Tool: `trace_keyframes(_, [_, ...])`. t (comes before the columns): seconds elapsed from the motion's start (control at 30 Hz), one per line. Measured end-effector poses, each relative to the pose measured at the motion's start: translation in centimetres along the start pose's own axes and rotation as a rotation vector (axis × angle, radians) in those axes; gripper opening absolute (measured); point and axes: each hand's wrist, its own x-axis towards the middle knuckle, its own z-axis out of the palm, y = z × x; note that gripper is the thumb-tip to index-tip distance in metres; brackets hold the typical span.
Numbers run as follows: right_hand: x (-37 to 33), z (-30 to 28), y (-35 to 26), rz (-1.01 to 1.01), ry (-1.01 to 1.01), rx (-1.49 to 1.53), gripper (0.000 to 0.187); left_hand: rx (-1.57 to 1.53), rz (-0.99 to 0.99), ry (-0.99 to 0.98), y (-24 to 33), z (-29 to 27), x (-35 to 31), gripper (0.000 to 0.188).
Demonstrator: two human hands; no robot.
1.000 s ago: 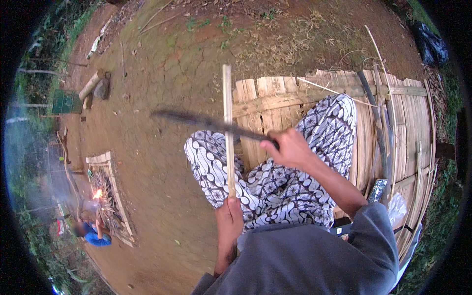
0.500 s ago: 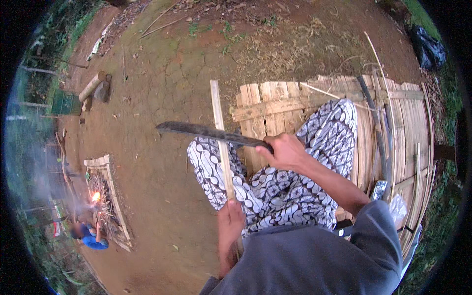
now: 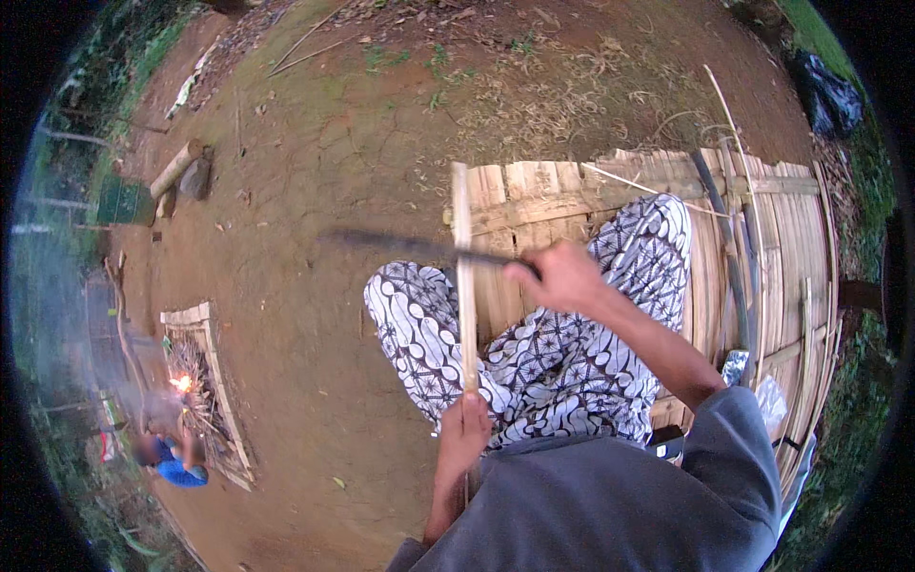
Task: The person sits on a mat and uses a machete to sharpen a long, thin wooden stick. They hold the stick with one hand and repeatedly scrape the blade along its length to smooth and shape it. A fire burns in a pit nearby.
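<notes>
My left hand (image 3: 465,427) is closed round the lower part of a pale bamboo strip (image 3: 464,315), which stands out in front of me over my patterned trousers. In my right hand (image 3: 562,276) is the handle of a machete (image 3: 400,246). The dark blade points left, smeared by motion, and crosses the bamboo strip at its upper half. Whether the edge touches the strip or passes just over it, I cannot tell. The strip's lower end is partly hidden by my hand and shirt.
I sit on a split-bamboo platform (image 3: 801,229) with loose thin sticks (image 3: 753,205) and a dark pole (image 3: 720,205). Pale shavings (image 3: 562,105) litter the ground ahead. Far left, a person in blue (image 3: 181,469) sits beside a small fire (image 3: 181,383) in a wooden frame (image 3: 224,381).
The bamboo strip has swung to the right and stands straighter, my left hand shifting right with it. My right hand and the machete have moved slightly right.
</notes>
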Motion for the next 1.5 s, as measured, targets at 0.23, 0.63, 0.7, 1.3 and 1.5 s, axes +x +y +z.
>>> trace_keyframes(0.23, [-3.1,1.1,-2.8,-0.471,0.196,-0.004,0.054,0.072,0.021,-0.019,3.2,0.1,-0.7,0.037])
trace_keyframes(0.63, [3.5,0.9,6.2,0.271,0.291,0.526,0.064,-0.224,-0.048,0.162,1.5,-0.7,2.0,0.039])
trace_keyframes(0.7, [2.7,1.5,5.4,0.155,0.287,0.482,0.055,-0.229,-0.083,0.096,2.1,-1.2,3.7,0.038])
trace_keyframes(1.3, [-1.1,6.0,1.9,-0.303,-0.104,-0.034,0.065,-0.143,-0.292,-0.025,0.3,2.4,7.2,0.041])
trace_keyframes(1.5, [-2.9,4.2,-1.3,-0.293,-0.175,0.120,0.068,-0.001,-0.165,0.084,1.7,2.3,4.4,0.041])
